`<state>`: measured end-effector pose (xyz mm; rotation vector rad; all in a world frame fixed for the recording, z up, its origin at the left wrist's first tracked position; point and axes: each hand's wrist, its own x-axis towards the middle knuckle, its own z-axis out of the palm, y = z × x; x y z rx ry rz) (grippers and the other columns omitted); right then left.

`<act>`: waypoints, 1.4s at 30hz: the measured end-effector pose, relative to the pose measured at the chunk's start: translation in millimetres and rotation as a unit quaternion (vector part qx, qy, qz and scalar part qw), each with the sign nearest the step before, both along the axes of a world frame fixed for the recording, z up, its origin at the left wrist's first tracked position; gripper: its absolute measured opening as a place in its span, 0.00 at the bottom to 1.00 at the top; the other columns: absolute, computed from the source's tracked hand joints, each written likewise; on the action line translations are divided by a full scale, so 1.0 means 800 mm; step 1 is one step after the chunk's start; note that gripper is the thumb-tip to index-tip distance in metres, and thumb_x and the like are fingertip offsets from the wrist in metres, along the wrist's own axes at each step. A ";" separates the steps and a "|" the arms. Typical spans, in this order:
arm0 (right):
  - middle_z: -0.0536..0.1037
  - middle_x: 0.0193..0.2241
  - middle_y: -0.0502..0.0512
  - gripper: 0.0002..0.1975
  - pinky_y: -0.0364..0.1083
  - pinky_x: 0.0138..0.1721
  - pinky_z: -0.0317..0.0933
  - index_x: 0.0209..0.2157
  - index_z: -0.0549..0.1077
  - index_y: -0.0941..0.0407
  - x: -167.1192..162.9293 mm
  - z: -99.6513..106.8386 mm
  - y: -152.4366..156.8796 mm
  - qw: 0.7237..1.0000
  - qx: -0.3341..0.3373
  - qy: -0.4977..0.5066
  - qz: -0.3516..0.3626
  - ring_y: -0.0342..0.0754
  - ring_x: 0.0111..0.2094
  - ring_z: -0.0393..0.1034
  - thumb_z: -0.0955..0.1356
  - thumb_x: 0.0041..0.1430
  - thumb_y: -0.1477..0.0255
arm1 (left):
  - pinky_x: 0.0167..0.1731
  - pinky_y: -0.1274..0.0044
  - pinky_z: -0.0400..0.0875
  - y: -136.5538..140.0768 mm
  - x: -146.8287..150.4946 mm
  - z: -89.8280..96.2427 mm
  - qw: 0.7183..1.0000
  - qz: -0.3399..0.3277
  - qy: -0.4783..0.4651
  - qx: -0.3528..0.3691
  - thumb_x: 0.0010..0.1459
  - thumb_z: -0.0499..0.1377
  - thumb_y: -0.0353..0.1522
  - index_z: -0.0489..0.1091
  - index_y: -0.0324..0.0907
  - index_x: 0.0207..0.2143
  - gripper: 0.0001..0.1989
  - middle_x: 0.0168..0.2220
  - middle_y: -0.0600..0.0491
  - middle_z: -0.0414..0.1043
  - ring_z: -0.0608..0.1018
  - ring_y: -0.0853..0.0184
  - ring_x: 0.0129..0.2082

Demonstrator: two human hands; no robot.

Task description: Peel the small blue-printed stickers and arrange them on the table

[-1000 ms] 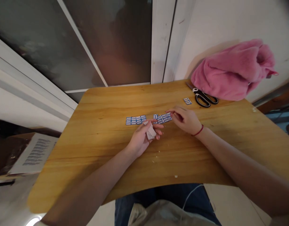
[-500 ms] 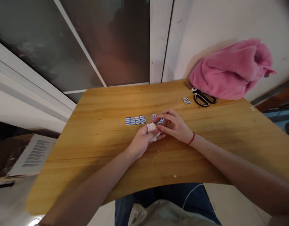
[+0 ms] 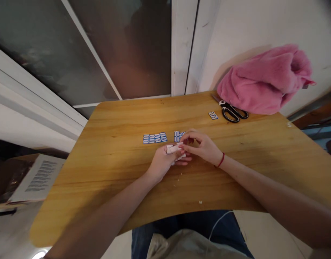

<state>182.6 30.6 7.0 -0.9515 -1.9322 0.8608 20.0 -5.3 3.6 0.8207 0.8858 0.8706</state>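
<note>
My left hand is closed around several small white paper pieces, its thumb lying over them. From the right, my right hand pinches the edge of one white piece between thumb and forefinger. Just beyond the hands, a block of blue-bordered white labels lies in rows on the table. A second group of blue-bordered labels sits to its right, partly hidden by my right hand. Farther back at the right lies a small strip of similar labels.
Black-handled scissors lie at the back right of the wooden table, against a pink plush bundle. Small white scraps dot the near side. A cardboard box stands on the left, below table height.
My right hand has shifted slightly right and down and now pinches a white piece from the left hand's bunch. The second label group shows more on its left; the left fingers have spread a little.
</note>
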 end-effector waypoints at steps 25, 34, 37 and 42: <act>0.79 0.34 0.55 0.11 0.47 0.41 0.60 0.41 0.76 0.52 -0.019 -0.036 0.024 0.930 0.198 -0.305 -0.049 0.49 0.43 0.65 0.62 0.62 0.72 | 0.23 0.81 0.57 -0.020 0.003 0.002 0.921 -0.110 0.249 0.279 0.62 0.47 0.40 0.67 0.41 0.37 0.14 0.18 0.61 0.55 0.60 0.75 0.19; 0.77 0.43 0.55 0.14 0.50 0.43 0.60 0.41 0.76 0.54 -0.017 -0.043 0.025 0.914 0.254 -0.311 -0.060 0.51 0.42 0.61 0.60 0.63 0.72 | 0.24 0.80 0.57 -0.020 0.000 0.007 0.918 -0.114 0.257 0.280 0.63 0.46 0.40 0.66 0.41 0.37 0.14 0.18 0.61 0.55 0.61 0.74 0.19; 0.75 0.47 0.54 0.15 0.51 0.45 0.59 0.45 0.75 0.55 -0.016 -0.042 0.024 0.909 0.257 -0.322 -0.055 0.51 0.46 0.61 0.59 0.63 0.74 | 0.24 0.80 0.57 -0.020 -0.001 0.007 0.917 -0.113 0.259 0.283 0.63 0.46 0.40 0.66 0.42 0.37 0.14 0.18 0.61 0.56 0.61 0.74 0.19; 0.69 0.55 0.53 0.19 0.55 0.52 0.53 0.55 0.66 0.54 -0.014 -0.038 0.018 0.889 0.255 -0.380 0.011 0.52 0.56 0.56 0.59 0.63 0.73 | 0.24 0.81 0.57 -0.019 -0.001 0.007 0.918 -0.111 0.254 0.283 0.63 0.46 0.39 0.66 0.41 0.37 0.14 0.18 0.61 0.56 0.62 0.74 0.19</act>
